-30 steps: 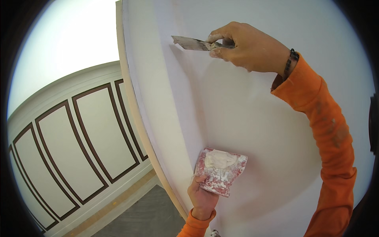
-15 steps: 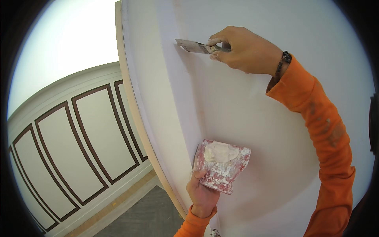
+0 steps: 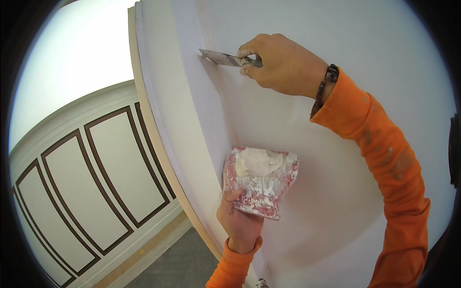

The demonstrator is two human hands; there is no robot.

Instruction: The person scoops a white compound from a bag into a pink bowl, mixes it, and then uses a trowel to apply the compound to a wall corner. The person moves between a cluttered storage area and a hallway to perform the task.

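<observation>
My right hand (image 3: 288, 65) is closed round the handle of a putty knife (image 3: 222, 58), its thumb and fingers dusted with white. The blade points left, its tip at the inner corner where the white wall (image 3: 331, 192) meets a narrow side face (image 3: 199, 96). Lower down, my left hand (image 3: 238, 222) grips a red, plaster-smeared plastic spreader (image 3: 266, 196) by its lower left part, thumb on top. A thick lump of off-white putty (image 3: 259, 162) sits on the spreader's upper part. The fingers beneath the spreader are hidden.
A beige edge strip (image 3: 158, 129) bounds the side face on the left. Beyond it stand a wall with dark-framed panels (image 3: 108, 168) and a grey floor (image 3: 175, 264). A bright white area fills the upper left. A dark object (image 3: 454, 151) shows at the right rim.
My left hand has raised the spreader with its putty. My right hand and the putty knife have shifted slightly left in the picture, and the view has shifted a little too.
</observation>
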